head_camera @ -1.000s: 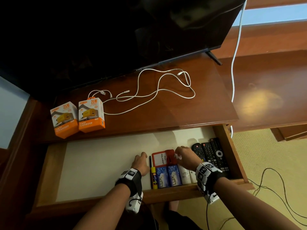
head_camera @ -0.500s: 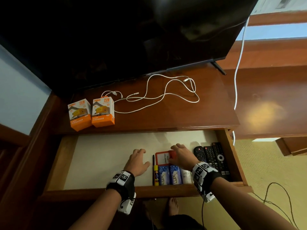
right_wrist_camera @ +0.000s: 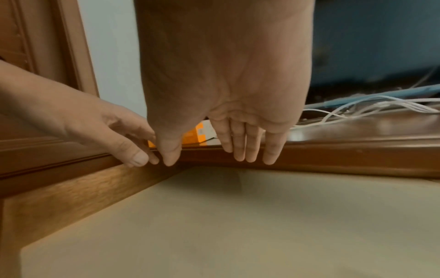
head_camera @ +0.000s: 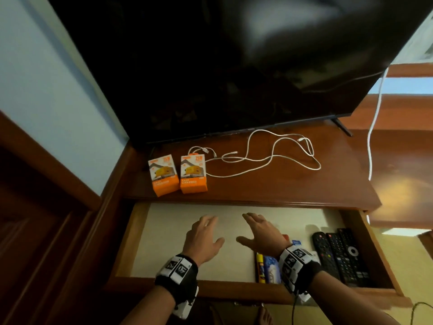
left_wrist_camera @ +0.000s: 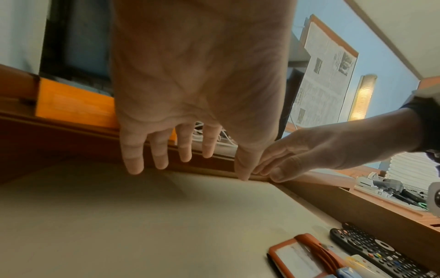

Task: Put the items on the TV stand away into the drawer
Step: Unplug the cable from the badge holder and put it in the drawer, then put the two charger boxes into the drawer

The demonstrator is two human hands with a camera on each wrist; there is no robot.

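Two orange-and-white cardboard charger boxes stand upright side by side on the glossy wooden TV stand; white cables sprawl beside them, above the open wooden drawer.

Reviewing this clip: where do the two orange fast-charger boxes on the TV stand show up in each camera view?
Head: the two orange fast-charger boxes stand side by side at centre left, on the stand above the open drawer.
Left wrist: an orange face at left, partly behind the left hand.
Right wrist: an orange sliver between thumb and fingers of the right hand.
Shared landmark: the white charging cables.
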